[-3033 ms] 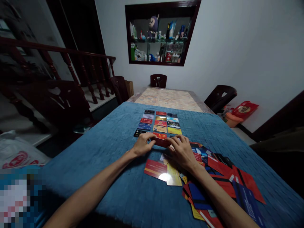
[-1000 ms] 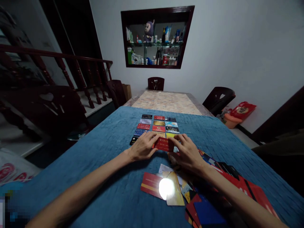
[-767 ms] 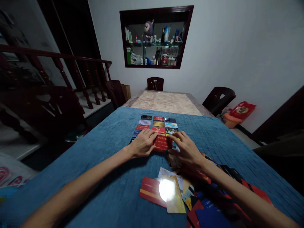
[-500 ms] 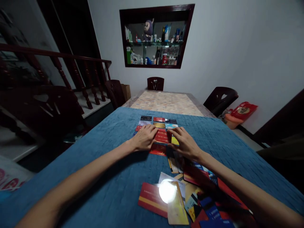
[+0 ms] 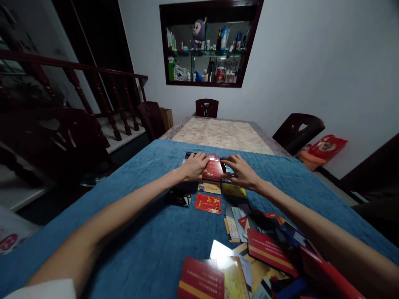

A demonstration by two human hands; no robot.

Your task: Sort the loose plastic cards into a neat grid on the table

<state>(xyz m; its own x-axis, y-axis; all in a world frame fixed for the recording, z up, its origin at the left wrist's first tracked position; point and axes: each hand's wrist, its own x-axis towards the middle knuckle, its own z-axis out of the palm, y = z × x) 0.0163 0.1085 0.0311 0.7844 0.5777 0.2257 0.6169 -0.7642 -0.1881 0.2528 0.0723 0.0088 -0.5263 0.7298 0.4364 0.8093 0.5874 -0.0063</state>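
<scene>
Between my two hands is a red card [image 5: 213, 170] with pale print, held over the far part of a grid of cards. My left hand [image 5: 193, 167] is closed at its left edge; my right hand [image 5: 240, 172] pinches its right edge. Nearer to me in the grid are a gold VIP card [image 5: 209, 188], a yellow card [image 5: 233, 190], a black card [image 5: 181, 199] and a red and gold card [image 5: 208, 204]. My hands and the held card hide much of the farther rows.
A loose, overlapping heap of cards, with a red card with a gold stripe [image 5: 271, 251] on it, lies beneath my right forearm. The blue cloth [image 5: 137, 245] covers the near table. Chairs [image 5: 297, 133] stand around it, and a shelf niche [image 5: 205, 85] is in the far wall.
Both hands have moved farther from me with the red card, uncovering the gold VIP card and more of the nearer grid. The camera view has shifted slightly.
</scene>
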